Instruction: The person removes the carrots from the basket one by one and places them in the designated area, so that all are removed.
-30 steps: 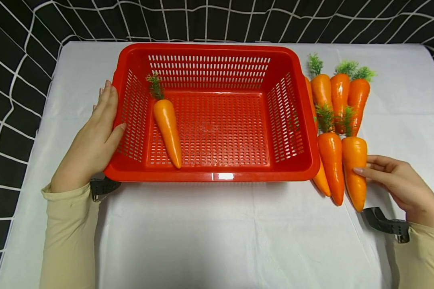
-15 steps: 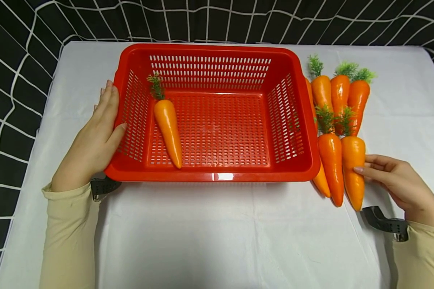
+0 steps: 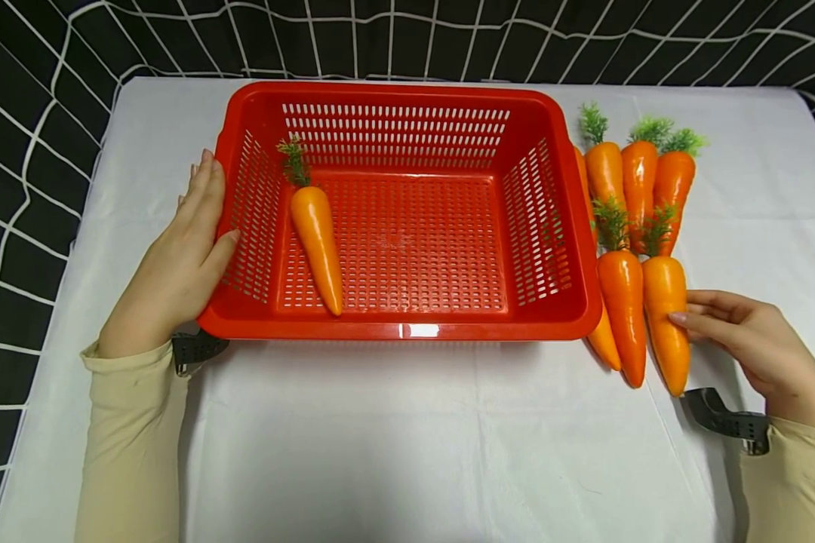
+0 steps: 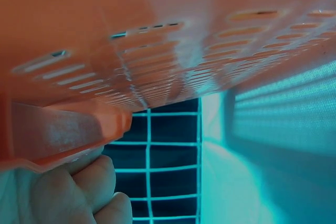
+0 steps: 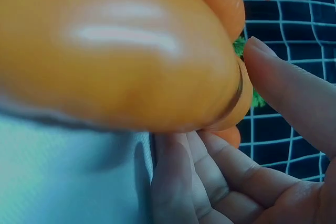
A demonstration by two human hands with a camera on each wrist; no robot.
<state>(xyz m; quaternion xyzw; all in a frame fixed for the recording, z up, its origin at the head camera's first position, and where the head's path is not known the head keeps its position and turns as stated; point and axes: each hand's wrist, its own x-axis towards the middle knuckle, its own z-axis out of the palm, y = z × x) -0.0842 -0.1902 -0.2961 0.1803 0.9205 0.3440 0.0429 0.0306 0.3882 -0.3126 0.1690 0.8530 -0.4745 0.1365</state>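
A red plastic basket (image 3: 407,330) with slotted walls stands on the white-covered table. One orange carrot (image 3: 317,245) with a green top lies inside it, toward the left. My left hand (image 3: 173,256) rests against the basket's left side, fingers straight along the outside and thumb over the rim. In the left wrist view its fingers (image 4: 73,192) show just below the rim lip. My right hand (image 3: 754,335) holds the front-right carrot (image 3: 665,302), thumb on top and the other fingers at its right side. The right wrist view shows this carrot (image 5: 131,51) close up.
More carrots with green tops (image 3: 621,302) lie in two rows right of the basket, partly overlapping; one is half hidden beneath its right rim. A black cloth with a white grid (image 3: 407,38) hangs behind and left of the table (image 3: 380,437).
The carrot in my right hand has turned slightly, its tip shifting a little to the right and its leaves moving with it. The left hand and basket have stayed nearly still.
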